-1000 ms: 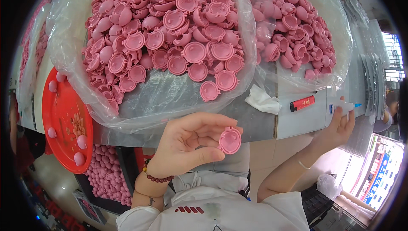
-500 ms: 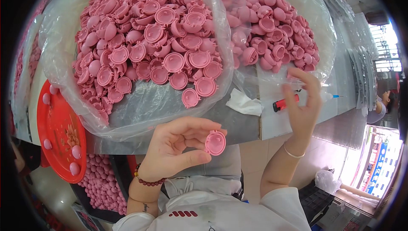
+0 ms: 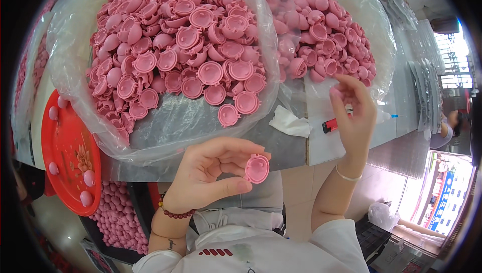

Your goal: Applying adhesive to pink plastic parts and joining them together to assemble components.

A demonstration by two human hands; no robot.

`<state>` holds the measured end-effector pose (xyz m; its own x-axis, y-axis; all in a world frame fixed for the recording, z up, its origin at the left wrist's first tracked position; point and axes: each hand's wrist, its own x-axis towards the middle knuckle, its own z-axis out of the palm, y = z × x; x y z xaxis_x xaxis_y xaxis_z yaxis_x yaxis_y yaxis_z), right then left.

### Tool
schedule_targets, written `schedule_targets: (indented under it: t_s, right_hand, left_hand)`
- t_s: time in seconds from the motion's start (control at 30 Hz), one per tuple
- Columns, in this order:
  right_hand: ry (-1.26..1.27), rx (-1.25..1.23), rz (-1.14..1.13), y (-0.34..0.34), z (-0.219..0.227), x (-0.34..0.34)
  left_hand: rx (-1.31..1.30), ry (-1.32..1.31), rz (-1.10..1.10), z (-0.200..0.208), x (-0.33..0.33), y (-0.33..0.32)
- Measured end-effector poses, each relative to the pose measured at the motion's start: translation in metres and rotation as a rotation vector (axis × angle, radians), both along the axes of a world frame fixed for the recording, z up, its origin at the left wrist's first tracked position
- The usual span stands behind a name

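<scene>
A pink round plastic half-shell (image 3: 257,168) with a rimmed hollow faces up between the fingertips and thumb of my left hand (image 3: 208,172), held in front of the table's near edge. My right hand (image 3: 357,115) is raised at the near side of the right-hand heap of pink shell pieces (image 3: 334,34). Its fingers are curved and apart from the thumb, with nothing visible held between them. Left of that, a larger heap of pink half-shells with small tabs (image 3: 181,42) fills a clear plastic bag (image 3: 165,117).
A white crumpled tissue (image 3: 290,122), a red lighter-like object (image 3: 330,125) and a blue-tipped needle dispenser (image 3: 385,116) lie near the right hand. At left, a red tray (image 3: 68,142) carries several pink balls, above a dark crate of pink balls (image 3: 120,218).
My right hand has shifted slightly up toward the right heap, and its thumb has come nearer the index finger. My left hand keeps the half-shell in nearly the same place.
</scene>
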<state>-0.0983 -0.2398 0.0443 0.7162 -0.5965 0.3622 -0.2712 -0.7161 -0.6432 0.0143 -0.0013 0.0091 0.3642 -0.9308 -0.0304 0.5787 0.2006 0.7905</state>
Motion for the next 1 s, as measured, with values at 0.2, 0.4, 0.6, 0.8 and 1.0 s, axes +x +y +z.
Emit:
schedule_targets:
  t_s: [0.2,0.4,0.6,0.8,1.0]
  right_hand:
    - [-0.025,0.801,0.455,0.075,-0.001,-0.011]
    - [0.186,0.326,0.472,0.084,-0.004,-0.013]
    - [0.182,-0.028,0.306,0.088,-0.01,-0.014]
    - [0.226,-0.153,0.451,0.083,-0.01,-0.01]
    - [-0.133,0.387,0.297,0.091,0.002,-0.013]
  left_hand:
    - [-0.047,0.046,0.065,-0.006,-0.001,0.0]
    - [-0.019,0.094,0.125,-0.001,-0.004,0.0]
    - [0.029,0.095,0.195,0.001,-0.006,-0.001]
    - [0.038,0.079,0.192,0.003,-0.006,-0.002]
    - [-0.032,-0.077,0.162,-0.007,-0.007,-0.002]
